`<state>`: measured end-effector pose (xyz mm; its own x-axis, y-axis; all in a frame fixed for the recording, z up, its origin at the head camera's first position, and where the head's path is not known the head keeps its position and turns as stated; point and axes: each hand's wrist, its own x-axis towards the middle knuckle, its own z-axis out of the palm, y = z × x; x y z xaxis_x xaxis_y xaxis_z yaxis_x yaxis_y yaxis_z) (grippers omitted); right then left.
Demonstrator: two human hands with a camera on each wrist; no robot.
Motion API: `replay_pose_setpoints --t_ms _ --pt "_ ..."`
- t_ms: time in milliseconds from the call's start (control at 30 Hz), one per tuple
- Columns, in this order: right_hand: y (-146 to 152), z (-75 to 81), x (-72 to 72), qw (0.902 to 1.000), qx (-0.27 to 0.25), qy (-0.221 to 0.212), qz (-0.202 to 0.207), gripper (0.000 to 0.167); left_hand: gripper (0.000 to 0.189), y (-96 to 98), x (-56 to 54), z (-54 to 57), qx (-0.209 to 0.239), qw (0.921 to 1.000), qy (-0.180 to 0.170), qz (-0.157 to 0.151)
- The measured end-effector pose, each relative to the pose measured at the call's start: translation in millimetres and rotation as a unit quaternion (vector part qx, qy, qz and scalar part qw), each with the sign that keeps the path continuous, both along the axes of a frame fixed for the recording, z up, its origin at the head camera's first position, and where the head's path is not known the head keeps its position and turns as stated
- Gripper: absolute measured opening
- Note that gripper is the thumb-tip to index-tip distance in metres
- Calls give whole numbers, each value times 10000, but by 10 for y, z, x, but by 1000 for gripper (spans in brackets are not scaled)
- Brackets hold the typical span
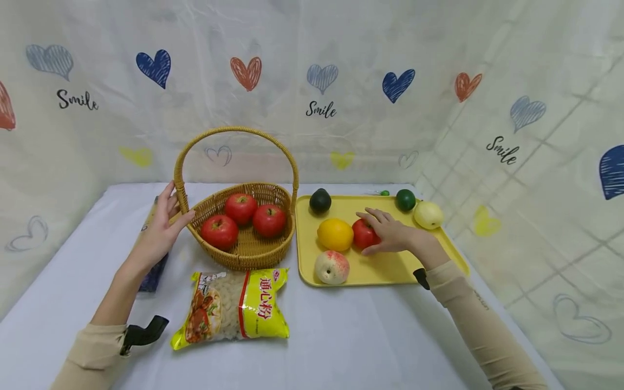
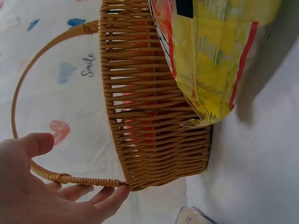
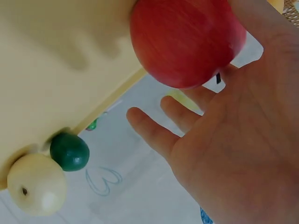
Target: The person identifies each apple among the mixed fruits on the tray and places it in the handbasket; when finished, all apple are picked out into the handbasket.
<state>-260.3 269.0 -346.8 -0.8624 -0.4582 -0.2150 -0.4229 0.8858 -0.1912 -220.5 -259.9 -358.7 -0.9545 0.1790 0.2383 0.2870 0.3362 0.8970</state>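
Observation:
In the head view, my left hand [image 1: 158,233] is at the left side of a wicker basket [image 1: 255,260] holding three red apples [image 1: 270,220]. Its fingers touch the base of the tall handle [image 2: 88,180] from behind, thumb apart, as the left wrist view shows. My right hand [image 1: 392,233] reaches over another red apple [image 1: 364,234] on a yellow tray [image 1: 385,273]. Thumb and spread fingers lie around this apple; the right wrist view shows a gap to the palm. A lemon [image 1: 335,234] sits beside that apple, with a peach [image 1: 332,267] in front.
A yellow bag of pasta [image 1: 234,306] lies before the basket. Behind my left forearm is a dark, flat packet [image 1: 155,276]. The tray also bears a dark green avocado-like fruit [image 1: 320,201], a round green fruit [image 1: 405,200] and a pale pear-like fruit [image 1: 428,215].

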Motion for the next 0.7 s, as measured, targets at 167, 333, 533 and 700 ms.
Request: replay_pose_setpoints --t_ms 167,333,533,700 --pt "16 -44 6 10000 -11 -18 -71 101 88 13 -16 3 -3 10000 -4 -12" --pt "19 -118 -17 9999 -113 -122 14 96 88 7 -15 -9 -17 10000 -55 5" --pt "-3 -205 -55 9991 -363 212 42 81 88 10 -33 -7 8 10000 16 -25" --pt "-50 -226 -48 9987 -371 349 38 74 88 2 -30 4 0 10000 8 -2"
